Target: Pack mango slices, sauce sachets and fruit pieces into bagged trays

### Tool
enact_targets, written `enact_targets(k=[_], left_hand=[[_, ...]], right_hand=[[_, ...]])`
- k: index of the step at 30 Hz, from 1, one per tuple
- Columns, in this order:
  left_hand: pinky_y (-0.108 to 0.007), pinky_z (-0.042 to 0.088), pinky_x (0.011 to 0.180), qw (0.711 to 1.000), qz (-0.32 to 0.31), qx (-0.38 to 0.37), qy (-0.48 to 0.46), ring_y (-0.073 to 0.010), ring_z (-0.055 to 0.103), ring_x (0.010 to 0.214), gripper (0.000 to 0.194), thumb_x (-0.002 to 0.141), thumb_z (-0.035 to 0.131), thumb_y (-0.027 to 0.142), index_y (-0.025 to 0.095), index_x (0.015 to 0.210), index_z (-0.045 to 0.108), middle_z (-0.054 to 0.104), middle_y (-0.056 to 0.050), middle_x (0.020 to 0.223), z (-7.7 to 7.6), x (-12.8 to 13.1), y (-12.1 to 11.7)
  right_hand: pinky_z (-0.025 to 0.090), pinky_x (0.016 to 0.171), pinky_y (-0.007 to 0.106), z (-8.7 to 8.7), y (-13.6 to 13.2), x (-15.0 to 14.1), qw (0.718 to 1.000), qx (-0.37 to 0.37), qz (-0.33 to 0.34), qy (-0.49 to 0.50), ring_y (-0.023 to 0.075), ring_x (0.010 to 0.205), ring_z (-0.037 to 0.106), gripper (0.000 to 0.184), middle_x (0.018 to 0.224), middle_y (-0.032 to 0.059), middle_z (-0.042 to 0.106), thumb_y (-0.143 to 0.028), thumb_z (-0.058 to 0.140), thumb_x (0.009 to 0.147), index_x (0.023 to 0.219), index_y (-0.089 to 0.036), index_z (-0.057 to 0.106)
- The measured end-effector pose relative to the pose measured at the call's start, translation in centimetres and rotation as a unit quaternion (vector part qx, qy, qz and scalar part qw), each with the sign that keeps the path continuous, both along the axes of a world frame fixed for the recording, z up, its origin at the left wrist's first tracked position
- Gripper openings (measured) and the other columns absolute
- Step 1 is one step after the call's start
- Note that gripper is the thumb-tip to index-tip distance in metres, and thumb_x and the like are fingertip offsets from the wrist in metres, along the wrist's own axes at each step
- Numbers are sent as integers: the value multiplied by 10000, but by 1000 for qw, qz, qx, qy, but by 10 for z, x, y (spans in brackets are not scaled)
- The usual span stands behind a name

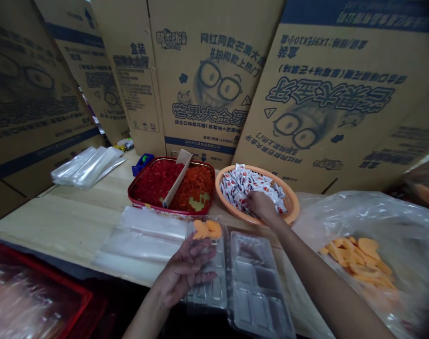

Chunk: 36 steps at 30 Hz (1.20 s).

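Note:
My left hand [188, 268] hovers palm up with its fingers apart over a clear plastic tray [219, 282] with compartments. Two orange gummy-like pieces [207, 229] lie at that tray's far end, just beyond my fingertips. My right hand [260, 205] reaches into an orange plastic basket [292, 212] heaped with small white and red sachets [247, 181]. Its fingertips are sunk among the sachets, so what they grip, if anything, is hidden. A second clear compartment tray [258, 306] sits to the right of the first.
A red-rimmed box [136, 205] with a cardboard divider [179, 176] holds red and orange bits. Clear bags [150, 230] lie left of the trays, more bags [89, 165] farther back. A blue tape dispenser [142, 164], cartons [207, 94], a bag of orange pieces [327, 212] and a red crate [76, 294] surround them.

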<state>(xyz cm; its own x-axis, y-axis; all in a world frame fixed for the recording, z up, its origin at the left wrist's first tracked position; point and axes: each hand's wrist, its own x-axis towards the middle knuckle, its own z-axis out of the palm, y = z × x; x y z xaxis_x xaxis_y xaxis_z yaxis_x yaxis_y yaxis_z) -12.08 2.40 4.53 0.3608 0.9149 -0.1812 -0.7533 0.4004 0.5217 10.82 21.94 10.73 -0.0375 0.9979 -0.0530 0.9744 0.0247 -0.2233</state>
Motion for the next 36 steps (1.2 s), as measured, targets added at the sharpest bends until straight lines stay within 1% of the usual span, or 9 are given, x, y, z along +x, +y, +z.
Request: enact_targets(k=[4, 7, 9, 13, 17, 21, 26, 32, 36], left_hand=[[-575, 379, 898, 1000, -5, 6, -14, -325, 377, 1245, 765, 631, 512, -61, 331, 1268, 356, 438, -80, 1321, -3, 0, 2], [-590, 379, 894, 999, -32, 25, -33, -336, 366, 1250, 743, 599, 500, -87, 295, 1228, 403, 440, -80, 1318, 0, 2, 3], [-598, 373, 899, 998, -43, 34, -44, -330, 363, 1253, 764, 574, 494, -101, 287, 1227, 409, 476, -77, 1277, 3, 2, 3], [-599, 349, 928, 998, -32, 25, -40, -274, 489, 1143, 813, 549, 508, -99, 311, 1244, 403, 548, -30, 1167, 6, 1, -2], [-595, 345, 932, 999, -28, 31, -34, -235, 565, 1022, 806, 548, 502, -91, 311, 1242, 421, 601, -12, 1056, 9, 0, -7], [-586, 364, 920, 998, -17, 36, -39, -206, 581, 959, 747, 563, 488, -92, 283, 1209, 460, 617, -10, 989, 14, 0, -10], [-562, 383, 912, 999, -19, 35, -32, -206, 556, 998, 785, 547, 481, -104, 300, 1219, 440, 578, -16, 1105, 15, -2, -12], [-413, 472, 800, 999, -5, 39, -24, -255, 556, 1032, 812, 534, 499, -85, 308, 1240, 418, 550, -39, 1190, 10, -10, -12], [-391, 458, 818, 999, 9, 41, -26, -264, 537, 1071, 740, 543, 495, -75, 241, 1211, 464, 598, -64, 1117, 9, -15, -13]], right_hand=[[378, 578, 245, 18, -33, 4, 989, -13, 44, 139, 151, 630, 532, 289, 651, 44, 593, -355, 398, 831, 707, -161, 573], [353, 530, 230, 23, -68, -12, 915, -114, 128, 365, 113, 539, 447, 332, 577, -14, 510, -494, 488, 751, 672, -174, 530], [335, 523, 228, 24, -89, -28, 879, -169, 189, 405, 104, 535, 421, 342, 572, -26, 485, -504, 514, 735, 648, -174, 526], [335, 547, 235, 20, -115, -56, 885, -151, 321, 302, 112, 573, 445, 315, 589, -14, 508, -360, 466, 824, 586, -165, 536], [370, 623, 253, 14, -125, -68, 900, -46, 382, 205, 137, 679, 516, 248, 707, 24, 600, -221, 454, 862, 697, -168, 631], [381, 689, 288, 13, -132, -69, 908, 26, 386, 161, 174, 798, 524, 186, 800, 54, 603, -207, 490, 856, 758, -176, 645], [393, 779, 320, 12, -142, -69, 897, 1, 391, 207, 192, 910, 505, 128, 941, 60, 574, -243, 609, 784, 904, -199, 618], [399, 690, 292, 2, -140, -64, 904, -20, 354, 237, 172, 782, 522, 122, 768, 21, 557, -215, 603, 766, 665, -175, 547], [404, 709, 307, 1, -142, -59, 907, 58, 314, 274, 177, 803, 524, 109, 816, 39, 560, -265, 518, 837, 789, -180, 564]])
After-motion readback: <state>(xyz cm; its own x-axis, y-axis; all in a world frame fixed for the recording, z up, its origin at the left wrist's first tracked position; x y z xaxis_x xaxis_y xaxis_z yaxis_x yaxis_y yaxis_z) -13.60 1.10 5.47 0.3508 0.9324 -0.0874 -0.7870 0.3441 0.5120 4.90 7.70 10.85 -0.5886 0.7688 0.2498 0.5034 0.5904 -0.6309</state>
